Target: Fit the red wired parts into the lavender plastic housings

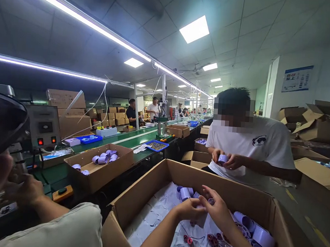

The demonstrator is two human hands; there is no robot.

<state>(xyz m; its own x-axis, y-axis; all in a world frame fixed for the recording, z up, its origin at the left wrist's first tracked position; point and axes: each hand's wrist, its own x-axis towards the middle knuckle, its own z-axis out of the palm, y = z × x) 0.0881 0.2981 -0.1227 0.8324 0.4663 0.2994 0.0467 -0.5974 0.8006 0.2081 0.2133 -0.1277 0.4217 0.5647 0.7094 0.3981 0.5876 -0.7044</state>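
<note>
My left hand (190,209) and my right hand (217,207) meet above a large open cardboard box (145,197). The fingers of my left hand are pinched together at the fingertips of my right hand. What they grip is mostly hidden; a bit of purple shows between my right thumb and fingers. Just behind my hands lie purple ring-shaped plastic parts (186,193). Larger purple cylinders (263,237) sit along the box's right side. Small red parts with thin wires (213,241) rest on crumpled white paper (151,222) below my hands.
Across the box, a person in a white shirt (254,144) holds a purple cylinder (222,159). At left, a co-worker's sleeve (52,230) comes close. A smaller carton (99,177) of purple parts and a blue tray (157,146) stand by the green conveyor line (130,137).
</note>
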